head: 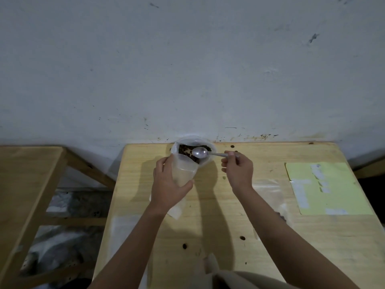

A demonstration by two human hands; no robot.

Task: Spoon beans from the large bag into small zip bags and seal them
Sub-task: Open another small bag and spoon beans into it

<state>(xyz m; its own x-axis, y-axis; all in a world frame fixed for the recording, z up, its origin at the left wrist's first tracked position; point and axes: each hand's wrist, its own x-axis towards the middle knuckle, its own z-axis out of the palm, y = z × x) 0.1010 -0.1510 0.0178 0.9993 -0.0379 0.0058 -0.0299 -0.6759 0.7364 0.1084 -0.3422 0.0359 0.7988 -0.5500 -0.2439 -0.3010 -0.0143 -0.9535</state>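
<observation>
The large clear bag (206,142) of dark beans (184,152) stands open at the table's far edge against the wall. My left hand (166,184) grips a small clear zip bag (184,171), its open mouth tilted up toward the large bag. My right hand (237,170) pinches the handle of a metal spoon (200,152). The spoon's bowl hovers over the large bag's opening and looks empty.
The wooden table (208,226) carries a flat clear bag with some beans (277,203) on the right, a light green sheet (325,188) at far right and another flat clear bag (123,232) on the left. A wooden bench (27,163) stands left.
</observation>
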